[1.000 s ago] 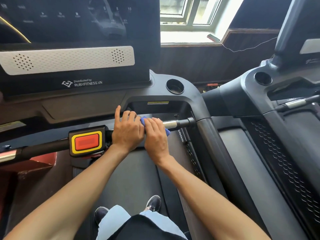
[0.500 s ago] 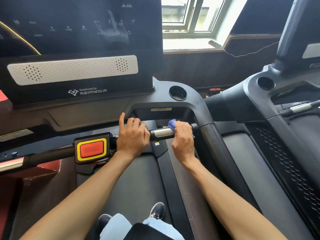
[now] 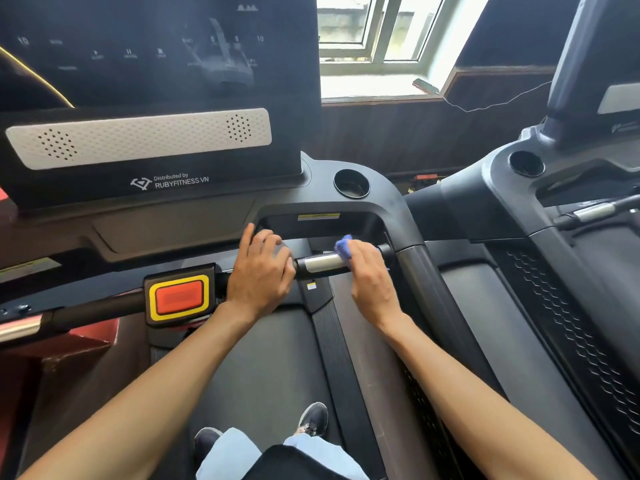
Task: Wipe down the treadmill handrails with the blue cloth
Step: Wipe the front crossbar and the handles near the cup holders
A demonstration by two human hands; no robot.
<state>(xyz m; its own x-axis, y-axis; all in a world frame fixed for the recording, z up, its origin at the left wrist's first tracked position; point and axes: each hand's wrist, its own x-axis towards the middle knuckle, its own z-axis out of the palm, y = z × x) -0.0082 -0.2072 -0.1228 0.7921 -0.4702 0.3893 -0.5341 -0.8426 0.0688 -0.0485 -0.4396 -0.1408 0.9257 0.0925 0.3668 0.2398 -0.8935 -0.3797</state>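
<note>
— While the left hand (image 3: pixel 259 277) sits on the handrail (image 3: pixel 100 310), where is the cloth (image 3: pixel 343 245)?
— At the rail's right end, pressed onto the bar by the right hand (image 3: pixel 372 275), just beside the side post (image 3: pixel 419 271). A blue tuft pokes out above the index finger; the remainder is hidden under the palm.
— How do the right fingers lie?
— Curled down over cloth and bar together, clamped on both. Their tips go behind the rail, so I cannot tell more.
— And the left?
— Fingers bent over the top of the bar, side by side, gripping it. The thumb stands apart, pointing up toward the console (image 3: pixel 145 183).
— What lies between the hands?
— A bare silver grip (image 3: pixel 320 263) on the rail, running from near the left knuckles to the cloth.
— Anything else nearby?
— A red stop button (image 3: pixel 178 297) in a yellow frame, just left of the left hand. A cup holder (image 3: pixel 351 183) sits above the right hand. Below, two shoes (image 3: pixel 313 419) stand on the belt (image 3: pixel 259 358).
</note>
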